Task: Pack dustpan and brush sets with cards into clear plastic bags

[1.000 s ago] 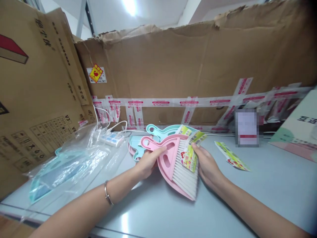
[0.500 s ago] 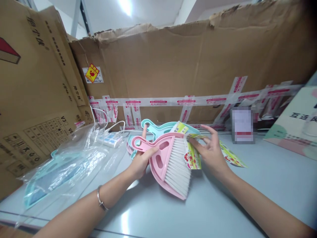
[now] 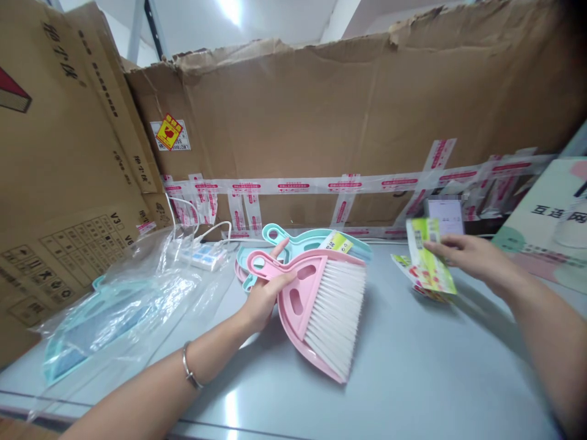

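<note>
My left hand [image 3: 265, 292] grips the handle of a pink dustpan and brush set [image 3: 316, 305], whose white bristles point down to the right over the grey table [image 3: 413, 379]. My right hand [image 3: 472, 255] is out to the right, pinching a green and yellow paper label [image 3: 428, 263] just above another label [image 3: 410, 278] that lies flat on the table. Behind the pink set lie a teal dustpan set [image 3: 312, 239] with its own label and more pans under it.
Clear plastic bags [image 3: 137, 293] with a teal dustpan inside lie at the left. A white power strip [image 3: 202, 258] and cable sit near the back. Cardboard walls [image 3: 321, 122] close off the back and left. A printed box [image 3: 545, 226] stands at the right.
My right hand has pulled the label off the pink brush and carried it right, above the label on the table. The left hand still holds the pink set.
</note>
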The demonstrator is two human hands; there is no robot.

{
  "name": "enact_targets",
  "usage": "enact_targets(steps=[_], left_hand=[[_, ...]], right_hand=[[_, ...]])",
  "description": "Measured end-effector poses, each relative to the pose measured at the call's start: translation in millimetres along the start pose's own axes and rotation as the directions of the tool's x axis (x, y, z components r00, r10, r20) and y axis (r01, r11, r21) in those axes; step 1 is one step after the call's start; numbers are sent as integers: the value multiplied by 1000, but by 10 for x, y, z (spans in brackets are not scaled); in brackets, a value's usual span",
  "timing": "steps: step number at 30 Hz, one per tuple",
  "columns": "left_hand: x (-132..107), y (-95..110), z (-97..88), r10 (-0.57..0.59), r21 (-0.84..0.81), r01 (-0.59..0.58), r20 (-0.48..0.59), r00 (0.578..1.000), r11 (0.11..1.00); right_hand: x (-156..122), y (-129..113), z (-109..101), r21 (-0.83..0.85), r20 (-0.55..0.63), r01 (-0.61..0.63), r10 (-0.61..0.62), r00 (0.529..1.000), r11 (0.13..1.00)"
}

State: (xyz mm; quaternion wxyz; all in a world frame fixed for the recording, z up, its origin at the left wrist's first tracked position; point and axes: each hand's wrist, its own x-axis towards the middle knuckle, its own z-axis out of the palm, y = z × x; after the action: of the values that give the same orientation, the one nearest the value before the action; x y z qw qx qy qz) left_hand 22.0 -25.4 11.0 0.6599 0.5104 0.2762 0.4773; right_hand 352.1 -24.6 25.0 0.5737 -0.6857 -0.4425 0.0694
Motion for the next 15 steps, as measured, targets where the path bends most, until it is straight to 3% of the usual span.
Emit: enact_targets(steps=[2, 4, 7, 9, 15], left_hand=[[-15, -3, 10, -16, 3, 16, 7, 1000, 1000], [-27, -7, 25, -31, 5, 31, 18, 999, 1000], [-39, -3, 45, -22, 4, 22, 46, 999, 1000], [-46, 9, 54, -3, 16, 2, 53, 999, 1000], [-53, 28, 60, 13, 82, -17, 46, 999, 997]], right_hand=[[51, 45, -41, -115, -69, -42, 34, 997, 992], [-20, -29, 56, -139, -60, 31, -39, 997, 990], [-261, -270, 317, -55, 186, 266, -252, 950, 962], [-416, -409, 450, -31, 285, 304, -283, 916, 952], [-561, -484, 507, 31, 217, 316, -315, 924, 948]])
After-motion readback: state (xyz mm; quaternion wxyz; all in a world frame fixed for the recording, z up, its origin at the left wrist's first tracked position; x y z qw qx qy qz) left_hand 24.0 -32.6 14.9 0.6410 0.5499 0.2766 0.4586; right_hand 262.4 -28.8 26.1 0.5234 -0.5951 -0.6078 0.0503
